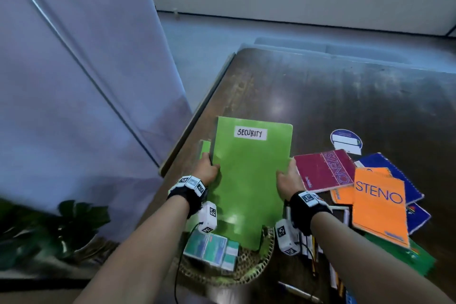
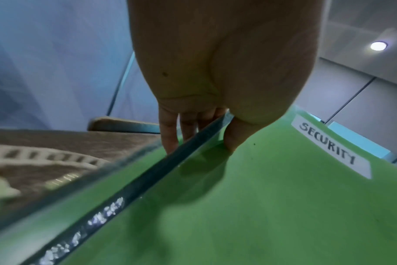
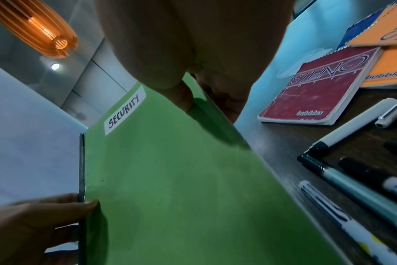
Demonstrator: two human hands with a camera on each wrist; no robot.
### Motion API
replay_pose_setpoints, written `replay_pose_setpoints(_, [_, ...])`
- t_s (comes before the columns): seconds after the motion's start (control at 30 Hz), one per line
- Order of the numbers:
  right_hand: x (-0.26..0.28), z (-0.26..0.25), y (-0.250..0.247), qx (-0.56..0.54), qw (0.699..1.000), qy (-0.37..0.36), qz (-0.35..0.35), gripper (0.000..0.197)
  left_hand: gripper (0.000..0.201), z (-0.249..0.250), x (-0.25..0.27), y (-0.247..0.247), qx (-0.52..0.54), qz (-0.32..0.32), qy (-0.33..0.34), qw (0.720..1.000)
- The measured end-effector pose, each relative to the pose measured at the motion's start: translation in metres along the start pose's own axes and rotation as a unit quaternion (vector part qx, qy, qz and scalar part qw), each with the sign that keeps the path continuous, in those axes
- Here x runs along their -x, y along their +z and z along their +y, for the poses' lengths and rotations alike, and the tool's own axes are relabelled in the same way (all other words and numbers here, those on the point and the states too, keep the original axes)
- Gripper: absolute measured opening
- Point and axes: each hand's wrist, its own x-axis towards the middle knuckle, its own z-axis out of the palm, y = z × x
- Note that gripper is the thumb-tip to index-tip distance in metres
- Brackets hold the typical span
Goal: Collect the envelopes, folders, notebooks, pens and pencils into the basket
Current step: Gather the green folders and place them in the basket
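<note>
A green folder labelled SECURITY (image 1: 249,175) (image 2: 261,206) (image 3: 170,179) is held tilted, its lower end inside the woven basket (image 1: 256,271). My left hand (image 1: 207,170) (image 2: 206,129) pinches its left edge, thumb on the front and fingers behind. On the opposite edge my right hand (image 1: 288,177) (image 3: 193,96) pinches it the same way. A second green sheet (image 1: 205,148) shows behind the left hand. On the table to the right lie a maroon STENO notebook (image 1: 323,170) (image 3: 317,89), an orange STENO notebook (image 1: 380,207), blue notebooks (image 1: 404,180) and several pens (image 3: 351,179).
The basket also holds small green-and-white boxes (image 1: 212,249). A round blue sticker (image 1: 345,140) lies further back on the dark wooden table (image 1: 345,96). A pale partition (image 1: 74,69) stands left of the table, with a plant (image 1: 61,224) at its foot.
</note>
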Motion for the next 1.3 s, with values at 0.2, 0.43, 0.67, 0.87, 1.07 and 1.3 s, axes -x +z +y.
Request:
replay_pose_setpoints(0.2, [0.006, 0.003, 0.038, 0.069, 0.995, 0.019, -0.063, 0.030, 0.032, -0.058, -0.003, -0.014, -0.102, 0.040, -0.018, 0.994])
replay_pose_setpoints(0.43, [0.009, 0.020, 0.054, 0.161, 0.983, 0.039, -0.084, 0.028, 0.043, -0.078, -0.003, -0.004, -0.134, 0.016, -0.052, 0.990])
replay_pose_setpoints(0.67, [0.011, 0.015, 0.060, 0.181, 0.982, 0.061, -0.007, 0.054, 0.075, -0.076, -0.009, 0.002, -0.073, 0.040, -0.088, 0.993])
replay_pose_setpoints(0.87, [0.005, 0.010, 0.067, 0.153, 0.980, 0.105, -0.075, 0.056, 0.054, -0.073, -0.012, 0.004, -0.064, -0.030, -0.091, 0.993])
replay_pose_setpoints(1.07, [0.000, 0.010, 0.066, 0.160, 0.978, 0.107, -0.085, 0.052, 0.067, -0.069, -0.008, 0.011, -0.082, -0.019, -0.102, 0.991])
replay_pose_setpoints(1.3, [0.000, 0.015, 0.062, 0.146, 0.979, 0.105, -0.099, 0.048, 0.057, -0.059, -0.003, 0.012, -0.102, -0.009, -0.111, 0.989])
